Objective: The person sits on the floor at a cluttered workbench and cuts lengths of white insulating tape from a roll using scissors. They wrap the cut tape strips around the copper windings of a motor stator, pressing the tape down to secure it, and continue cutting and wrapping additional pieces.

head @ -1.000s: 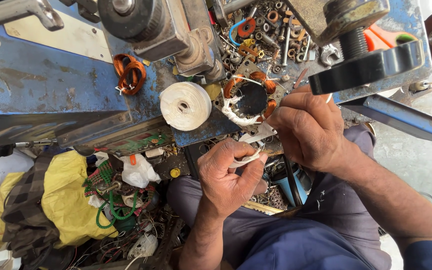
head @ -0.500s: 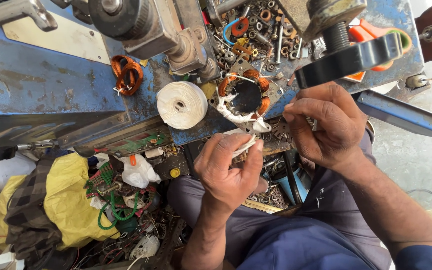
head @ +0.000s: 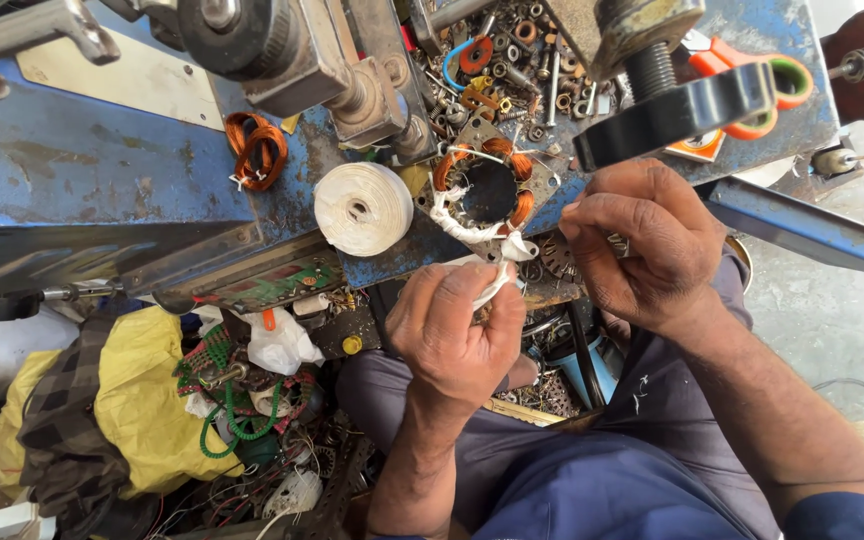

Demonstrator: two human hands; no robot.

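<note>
We see the left hand (head: 457, 325) pinched on a strip of white tape (head: 497, 268) that runs up to the copper-wound stator (head: 487, 190) lying at the edge of the blue bench (head: 102, 170). The right hand (head: 642, 245) is curled closed beside it — what it grips we cannot tell. In our judgement, a hard tug could snap the tape or drag the stator off — the tape roll (head: 362, 208) sits just beside.

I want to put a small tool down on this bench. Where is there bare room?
The bare blue benchtop, left of the copper wire coil and the white tape roll, is free. Around the stator and the heap of screws and washers behind it, it is crowded. The left hand and right hand fill the front edge.
</note>
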